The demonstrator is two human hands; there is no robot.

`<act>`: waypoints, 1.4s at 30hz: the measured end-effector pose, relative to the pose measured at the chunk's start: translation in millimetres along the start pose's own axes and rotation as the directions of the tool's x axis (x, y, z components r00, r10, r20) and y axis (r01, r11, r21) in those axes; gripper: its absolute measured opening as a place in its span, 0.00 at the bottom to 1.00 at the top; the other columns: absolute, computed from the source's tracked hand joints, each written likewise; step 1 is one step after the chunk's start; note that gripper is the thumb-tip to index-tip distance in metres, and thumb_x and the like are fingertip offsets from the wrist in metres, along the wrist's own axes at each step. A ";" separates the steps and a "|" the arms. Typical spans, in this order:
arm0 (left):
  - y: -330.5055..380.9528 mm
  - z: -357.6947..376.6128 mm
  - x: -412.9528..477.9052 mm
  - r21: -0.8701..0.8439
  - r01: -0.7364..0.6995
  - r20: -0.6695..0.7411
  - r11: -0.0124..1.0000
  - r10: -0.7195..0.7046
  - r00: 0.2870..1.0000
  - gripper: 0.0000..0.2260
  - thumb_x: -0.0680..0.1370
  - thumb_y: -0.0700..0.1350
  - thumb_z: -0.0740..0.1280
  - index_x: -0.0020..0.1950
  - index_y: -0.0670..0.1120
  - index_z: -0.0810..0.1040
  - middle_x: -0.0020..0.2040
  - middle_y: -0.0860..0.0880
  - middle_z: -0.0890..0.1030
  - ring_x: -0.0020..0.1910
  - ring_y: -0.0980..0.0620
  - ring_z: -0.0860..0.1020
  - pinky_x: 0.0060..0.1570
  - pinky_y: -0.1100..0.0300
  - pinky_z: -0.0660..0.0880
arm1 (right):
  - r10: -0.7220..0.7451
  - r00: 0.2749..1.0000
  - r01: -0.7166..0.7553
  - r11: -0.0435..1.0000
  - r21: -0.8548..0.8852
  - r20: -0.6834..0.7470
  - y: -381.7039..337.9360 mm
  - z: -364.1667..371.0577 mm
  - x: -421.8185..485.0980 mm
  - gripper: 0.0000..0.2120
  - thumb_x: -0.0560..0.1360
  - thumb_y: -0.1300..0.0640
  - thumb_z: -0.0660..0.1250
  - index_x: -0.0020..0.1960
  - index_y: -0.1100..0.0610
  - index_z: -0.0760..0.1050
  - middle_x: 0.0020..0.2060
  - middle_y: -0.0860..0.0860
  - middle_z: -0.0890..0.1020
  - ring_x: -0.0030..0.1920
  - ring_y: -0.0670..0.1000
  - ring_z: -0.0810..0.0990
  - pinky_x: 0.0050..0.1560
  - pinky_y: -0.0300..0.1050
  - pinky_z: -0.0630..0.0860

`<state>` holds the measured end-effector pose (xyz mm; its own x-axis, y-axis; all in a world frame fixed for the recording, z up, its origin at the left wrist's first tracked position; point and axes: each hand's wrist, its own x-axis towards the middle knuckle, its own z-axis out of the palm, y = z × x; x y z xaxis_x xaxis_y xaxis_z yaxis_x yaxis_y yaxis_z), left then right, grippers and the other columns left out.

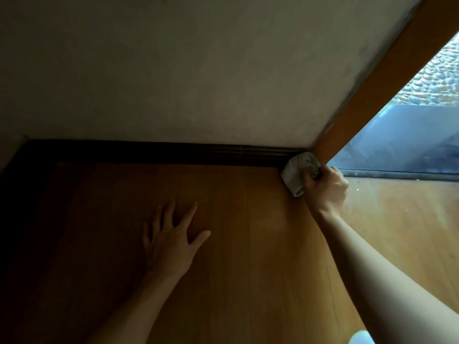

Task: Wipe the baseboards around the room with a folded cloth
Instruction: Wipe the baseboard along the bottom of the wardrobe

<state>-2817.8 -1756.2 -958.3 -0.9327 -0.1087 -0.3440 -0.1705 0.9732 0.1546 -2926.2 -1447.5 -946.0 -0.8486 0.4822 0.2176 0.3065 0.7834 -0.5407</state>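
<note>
A dark grooved baseboard (154, 153) runs along the foot of the pale wall, from the left corner to the wooden door frame. My right hand (325, 186) grips a bunched white cloth (296, 173) and holds it against the baseboard's right end, right beside the door frame. My left hand (171, 234) lies flat on the wooden floor with its fingers spread, well to the left of the cloth and in front of the baseboard.
A wooden door frame (377, 95) slants up to the right of the wall (198, 70). Beyond it is an open doorway with a metal threshold (397, 173) and pebbled ground outside. Wooden floor (248, 244) stretches under both arms; small bits of debris lie near the threshold.
</note>
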 end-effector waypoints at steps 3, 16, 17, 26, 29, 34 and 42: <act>-0.7 1.1 1.0 -0.011 0.002 -0.010 1.000 -0.002 1.000 0.36 0.73 0.75 0.47 0.80 0.68 0.45 0.83 0.51 0.44 0.81 0.45 0.41 0.78 0.39 0.46 | -0.063 0.998 0.062 0.998 0.005 0.030 2.7 -1.8 4.6 0.12 0.75 0.52 0.72 0.47 0.63 0.82 0.40 0.59 0.81 0.38 0.56 0.74 0.39 0.43 0.63; -0.1 0.9 0.7 -0.011 0.003 -0.016 1.000 -0.003 1.000 0.38 0.71 0.76 0.44 0.80 0.67 0.45 0.83 0.51 0.44 0.81 0.44 0.42 0.77 0.39 0.48 | -0.058 0.998 0.058 0.998 0.002 0.033 11.1 -1.3 13.9 0.13 0.75 0.51 0.71 0.45 0.62 0.82 0.40 0.60 0.81 0.38 0.58 0.76 0.38 0.44 0.64; 0.3 0.9 0.6 -0.017 0.004 -0.013 1.000 -0.004 1.000 0.38 0.72 0.76 0.45 0.80 0.67 0.45 0.83 0.51 0.44 0.81 0.44 0.42 0.78 0.39 0.48 | 0.002 1.000 -0.002 1.000 -0.009 0.022 19.4 -5.2 17.6 0.14 0.75 0.49 0.69 0.44 0.61 0.82 0.40 0.61 0.81 0.40 0.62 0.78 0.38 0.45 0.64; -5.3 -19.2 -9.0 -0.034 -0.007 -0.065 0.999 0.005 0.998 0.37 0.74 0.72 0.42 0.81 0.61 0.54 0.82 0.51 0.53 0.80 0.46 0.53 0.77 0.42 0.56 | 0.223 0.926 -0.364 0.740 0.566 0.303 -6.9 -22.2 -39.6 0.10 0.71 0.47 0.76 0.51 0.47 0.82 0.45 0.49 0.86 0.48 0.52 0.85 0.49 0.52 0.82; -7.9 -34.2 -19.0 -0.058 -0.022 -0.150 0.998 0.013 0.989 0.35 0.76 0.70 0.43 0.80 0.57 0.61 0.80 0.50 0.61 0.79 0.47 0.60 0.76 0.43 0.58 | 0.164 0.866 -0.488 0.479 0.730 0.472 -48.9 -16.9 -69.3 0.10 0.74 0.53 0.75 0.54 0.51 0.81 0.49 0.53 0.86 0.52 0.53 0.85 0.54 0.54 0.82; -21.2 -84.3 -36.4 -0.022 -0.039 -0.287 0.999 0.031 0.957 0.27 0.81 0.65 0.54 0.76 0.55 0.68 0.76 0.50 0.69 0.74 0.46 0.67 0.72 0.42 0.65 | 0.085 0.776 -0.617 0.306 0.725 0.625 -131.2 -36.6 -90.7 0.14 0.74 0.53 0.73 0.57 0.56 0.80 0.50 0.53 0.86 0.51 0.53 0.85 0.43 0.44 0.81; -18.1 -265.2 -119.1 0.003 -0.060 -0.392 0.998 0.056 0.918 0.26 0.79 0.61 0.60 0.73 0.50 0.75 0.71 0.47 0.76 0.69 0.44 0.73 0.68 0.39 0.69 | -0.051 0.746 -0.552 0.512 0.659 0.664 -261.3 -202.6 -87.3 0.11 0.75 0.49 0.72 0.51 0.55 0.82 0.43 0.53 0.86 0.45 0.54 0.86 0.44 0.54 0.83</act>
<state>-2787.9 -1814.7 -674.6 -0.9906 -0.1248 0.0560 -0.1135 0.9785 0.1722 -2844.8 -1614.8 -659.1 -0.9349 0.0591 -0.3500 0.3410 -0.1237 -0.9319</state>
